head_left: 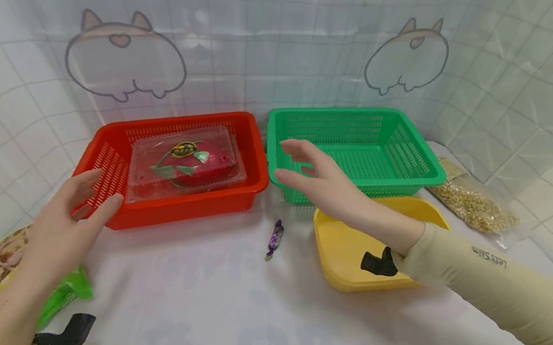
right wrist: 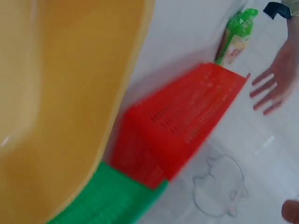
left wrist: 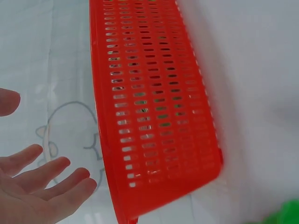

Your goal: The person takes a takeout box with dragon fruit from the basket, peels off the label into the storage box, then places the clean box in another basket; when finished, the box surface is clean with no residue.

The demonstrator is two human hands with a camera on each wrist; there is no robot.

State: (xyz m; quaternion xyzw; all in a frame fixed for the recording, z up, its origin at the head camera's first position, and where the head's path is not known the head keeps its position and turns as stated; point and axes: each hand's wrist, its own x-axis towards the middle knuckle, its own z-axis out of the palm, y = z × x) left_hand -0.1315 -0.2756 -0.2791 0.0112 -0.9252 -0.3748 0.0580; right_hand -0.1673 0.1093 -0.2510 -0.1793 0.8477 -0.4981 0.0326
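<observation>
My left hand point(head_left: 64, 221) hovers by the left end of the red basket point(head_left: 184, 207), fingers spread and nothing in them. In the left wrist view those fingers point(left wrist: 60, 186) stand beside the basket's slotted wall. Inside the basket lies a clear plastic box point(head_left: 138, 176) with a red and green thing under its lid and a black-and-yellow label. My right hand point(head_left: 323, 180), fingers apart and holding nothing, is over the near left part of the green basket point(head_left: 426, 179). On the table in front, between the hands, lies a small purple wrapped candy point(head_left: 275, 239).
A yellow tub point(head_left: 335, 266) stands below my right forearm. At the right is a clear bag of pale grains or beans point(head_left: 477, 204). A green-edged food bag point(head_left: 10, 260) lies partly behind my left arm. A tiled, cartoon-printed sheet point(head_left: 267, 47) rises behind the baskets.
</observation>
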